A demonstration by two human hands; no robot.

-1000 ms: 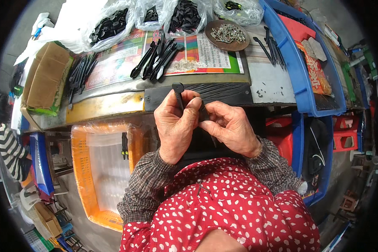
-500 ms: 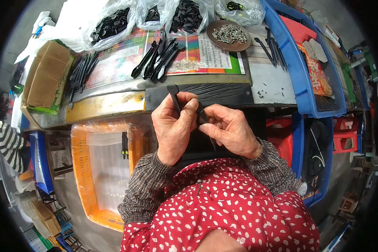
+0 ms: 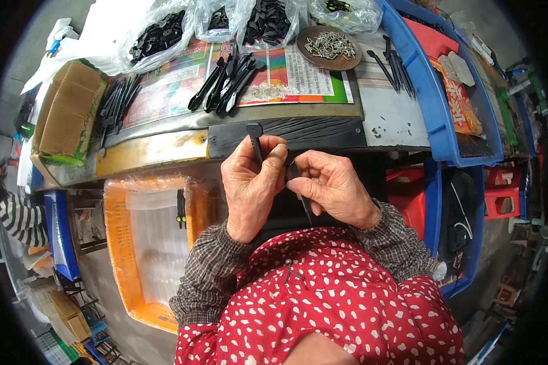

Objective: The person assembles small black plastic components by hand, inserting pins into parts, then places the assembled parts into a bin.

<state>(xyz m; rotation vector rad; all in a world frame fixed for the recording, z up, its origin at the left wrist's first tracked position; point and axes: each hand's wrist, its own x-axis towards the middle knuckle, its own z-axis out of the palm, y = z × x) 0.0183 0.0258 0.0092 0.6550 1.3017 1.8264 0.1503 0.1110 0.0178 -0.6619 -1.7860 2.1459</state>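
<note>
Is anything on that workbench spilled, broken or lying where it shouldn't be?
A few small dark bits lie loose on the grey bench top, apart from the round brown dish of metal screws. Otherwise nothing looks spilled or damaged.

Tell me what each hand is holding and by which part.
The left hand grips a slim black plastic strip by its lower part, rounded end sticking up. The right hand pinches a thin dark piece near its upper end.
</note>
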